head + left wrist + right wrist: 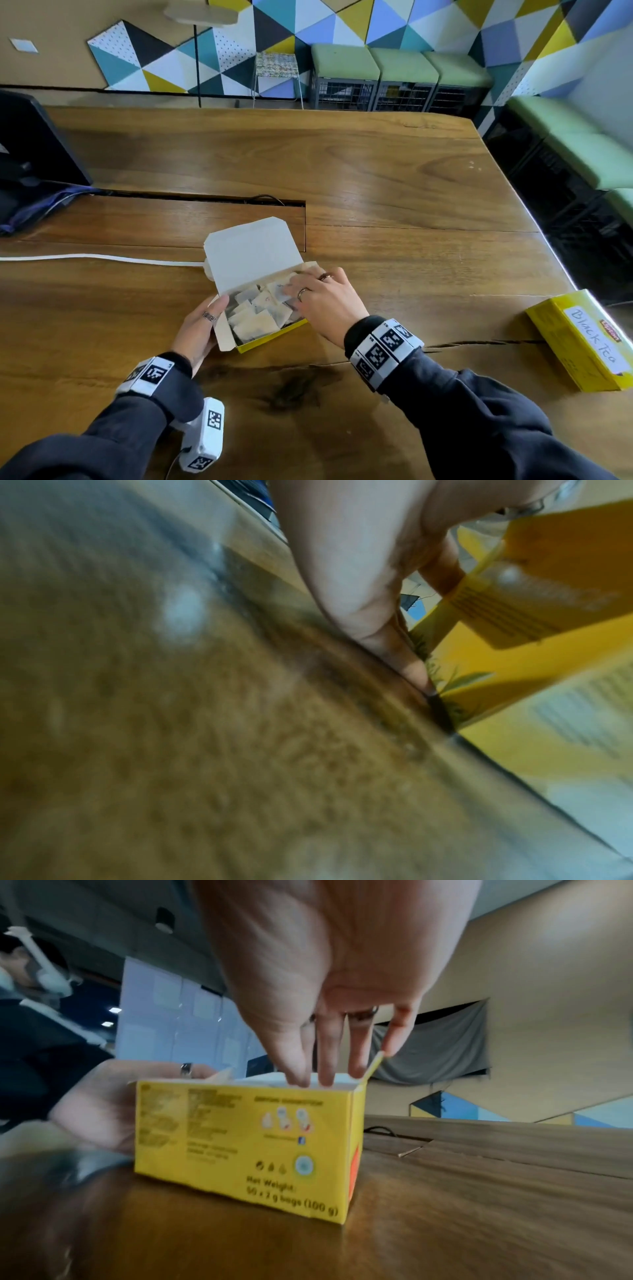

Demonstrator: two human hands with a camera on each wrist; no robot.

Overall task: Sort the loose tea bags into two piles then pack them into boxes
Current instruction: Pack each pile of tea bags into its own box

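Note:
An open yellow tea box sits on the wooden table, its white lid standing up at the back. Several pale tea bags fill it. My left hand rests flat against the box's left end flap, its edge on the table. My right hand reaches in from the right with straight fingers pressing down on the tea bags at the box's right side. A second, shut yellow box labelled "Black Tea" lies at the right table edge.
A white cable runs along the table to the box's left. A dark monitor and purple cloth sit at far left. A cable slot cuts the table behind the box. Green benches stand beyond the right edge.

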